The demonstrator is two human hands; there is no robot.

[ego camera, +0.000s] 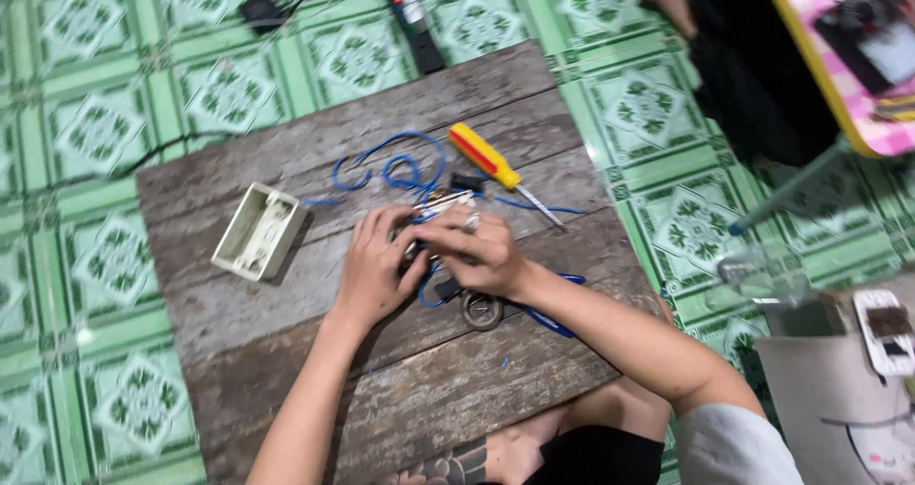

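Green patterned floor tiles surround weathered wooden board under both hands.

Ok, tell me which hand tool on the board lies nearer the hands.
The scissors, tucked under the right hand with blue handles poking out. The yellow-and-red screwdriver lies farther up the board, untouched.

Yellow screwdriver (red-striped), white box

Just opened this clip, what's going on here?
A person sits on a green tiled floor at a wooden board. The left hand and right hand together grip a small electrical part wired with blue wire. A white plastic box lies to the left, a yellow-and-red screwdriver behind the hands, untouched.
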